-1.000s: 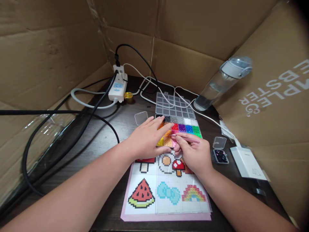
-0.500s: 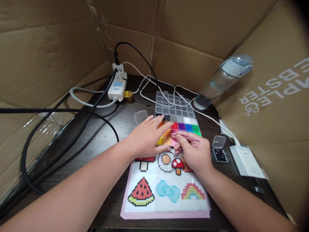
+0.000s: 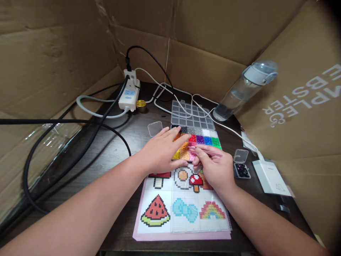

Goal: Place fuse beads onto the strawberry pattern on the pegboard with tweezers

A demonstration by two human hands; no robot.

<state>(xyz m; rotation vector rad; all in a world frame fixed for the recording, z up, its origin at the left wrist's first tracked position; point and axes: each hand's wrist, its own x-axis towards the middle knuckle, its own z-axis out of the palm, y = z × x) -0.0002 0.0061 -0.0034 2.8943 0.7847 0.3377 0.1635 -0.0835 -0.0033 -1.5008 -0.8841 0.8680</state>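
My left hand (image 3: 163,151) lies with spread fingers over the left side of a compartment box of coloured beads (image 3: 208,141). Pink tweezers (image 3: 209,152) are pinched in my right hand (image 3: 217,167), their tip at the orange and pink compartments. Whether a bead sits in the tip is too small to tell. Below the box, a clear pegboard (image 3: 198,227) covers the right part of a pattern sheet (image 3: 154,229) with a watermelon, a bow and a rainbow. On the board stands a red-and-white beaded mushroom (image 3: 196,181); my right hand hides part of the pattern beside it.
Behind the box lies its open clear lid (image 3: 193,115), with a white cable across it. A water bottle (image 3: 243,90), a white charger (image 3: 271,177) and a small box of dark beads (image 3: 242,170) are on the right. A power strip (image 3: 129,94) and a gold tin (image 3: 141,104) stand back left.
Both hands hold nearly the same places over the bead box. The tweezers and right hand have shifted very slightly right; the whole view has moved a touch.
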